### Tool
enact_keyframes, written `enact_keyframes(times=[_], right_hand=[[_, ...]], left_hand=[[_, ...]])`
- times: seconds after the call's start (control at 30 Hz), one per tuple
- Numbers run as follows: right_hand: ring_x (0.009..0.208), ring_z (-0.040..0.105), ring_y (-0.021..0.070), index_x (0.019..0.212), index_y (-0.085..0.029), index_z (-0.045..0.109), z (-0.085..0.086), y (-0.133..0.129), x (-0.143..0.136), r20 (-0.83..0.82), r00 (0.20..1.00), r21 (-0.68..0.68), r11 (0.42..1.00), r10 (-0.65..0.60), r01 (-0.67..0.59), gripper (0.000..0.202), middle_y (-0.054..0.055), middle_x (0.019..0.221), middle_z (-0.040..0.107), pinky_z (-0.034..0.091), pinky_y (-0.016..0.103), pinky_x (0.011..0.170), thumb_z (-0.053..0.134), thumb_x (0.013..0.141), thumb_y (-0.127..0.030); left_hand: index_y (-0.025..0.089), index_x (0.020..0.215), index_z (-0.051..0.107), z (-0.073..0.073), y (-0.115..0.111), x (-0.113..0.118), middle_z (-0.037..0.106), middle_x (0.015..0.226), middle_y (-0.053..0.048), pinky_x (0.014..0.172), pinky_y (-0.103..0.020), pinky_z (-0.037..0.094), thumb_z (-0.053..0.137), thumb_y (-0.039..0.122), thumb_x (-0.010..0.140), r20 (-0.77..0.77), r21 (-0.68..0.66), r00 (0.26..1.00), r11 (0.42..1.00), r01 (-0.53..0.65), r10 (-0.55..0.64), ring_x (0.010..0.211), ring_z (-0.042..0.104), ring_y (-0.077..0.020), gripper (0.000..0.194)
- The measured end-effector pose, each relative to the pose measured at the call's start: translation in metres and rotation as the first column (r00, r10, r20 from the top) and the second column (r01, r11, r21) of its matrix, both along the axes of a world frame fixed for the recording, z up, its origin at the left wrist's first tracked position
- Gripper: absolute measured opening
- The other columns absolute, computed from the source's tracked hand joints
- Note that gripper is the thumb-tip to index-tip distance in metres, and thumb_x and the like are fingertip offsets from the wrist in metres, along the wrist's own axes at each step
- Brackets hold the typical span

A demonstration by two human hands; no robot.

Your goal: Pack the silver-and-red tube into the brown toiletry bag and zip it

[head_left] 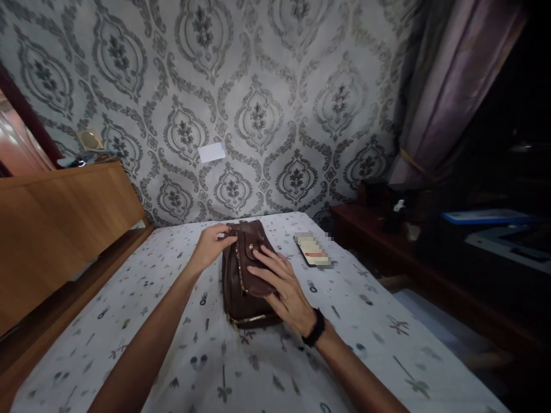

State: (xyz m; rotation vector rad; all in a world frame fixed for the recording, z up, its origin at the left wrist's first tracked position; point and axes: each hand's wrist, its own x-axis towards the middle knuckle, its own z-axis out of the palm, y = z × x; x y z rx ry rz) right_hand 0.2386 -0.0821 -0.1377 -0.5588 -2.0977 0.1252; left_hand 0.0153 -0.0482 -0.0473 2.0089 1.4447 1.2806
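Note:
A brown leather bag (235, 272) lies on the patterned white sheet in front of me. A gold-toothed pocket zipper (239, 267) runs along its upper face, left of a flap with a round metal snap (251, 247). At this zipper's far end, my left hand (212, 246) pinches the pull between thumb and fingertips, which mostly hide it. My right hand (284, 287), with a black band at the wrist, rests on the flap and right side of the bag, fingers spread. Another gold zipper (252, 319) crosses the bag's near end.
To the right of the bag lies a phone (313, 251), its screen blurred out. A wooden headboard (73, 212) borders the bed (361, 344) at left. Along the right stands a dark red table (365, 229) with a blue-edged object (491, 217). A patterned wall rises behind.

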Motion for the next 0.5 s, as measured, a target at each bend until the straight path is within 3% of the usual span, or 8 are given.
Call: enact_keyframes(times=[0.17, 0.43, 0.5], right_hand=[[0.146, 0.038, 0.0308, 0.123, -0.026, 0.066, -0.003, 0.002, -0.001, -0.021, 1.000, 0.028, 1.000, 0.005, -0.005, 0.033, 0.010, 0.144, 0.058, 0.030, 0.060, 0.116, 0.047, 0.096, -0.030], [0.145, 0.039, 0.0322, 0.114, -0.024, 0.069, 0.000, 0.001, -0.002, -0.035, 0.999, 0.011, 1.000, 0.010, -0.010, 0.029, 0.012, 0.140, 0.061, 0.033, 0.061, 0.114, 0.050, 0.093, -0.026], [0.145, 0.039, 0.0326, 0.114, -0.024, 0.069, 0.000, 0.001, -0.003, -0.037, 0.999, 0.000, 1.000, 0.013, -0.013, 0.029, 0.012, 0.141, 0.061, 0.033, 0.061, 0.114, 0.051, 0.092, -0.026]], left_hand=[[0.018, 0.066, 0.057, -0.004, -0.006, 0.001, 0.057, 0.069, 0.001, 0.071, -0.025, 0.044, 0.061, 0.041, 0.078, -0.002, 0.021, 1.000, 1.000, -0.012, 0.012, 0.074, 0.054, -0.0160, 0.026], [0.020, 0.063, 0.044, -0.006, -0.015, 0.009, 0.044, 0.063, 0.004, 0.065, -0.024, 0.037, 0.056, 0.038, 0.081, -0.014, 0.020, 1.000, 1.000, -0.011, 0.011, 0.066, 0.045, -0.0139, 0.028], [0.020, 0.063, 0.046, -0.005, -0.018, 0.009, 0.047, 0.065, 0.003, 0.066, -0.025, 0.039, 0.056, 0.038, 0.082, -0.020, 0.012, 1.000, 1.000, -0.003, 0.004, 0.068, 0.047, -0.0146, 0.028]])
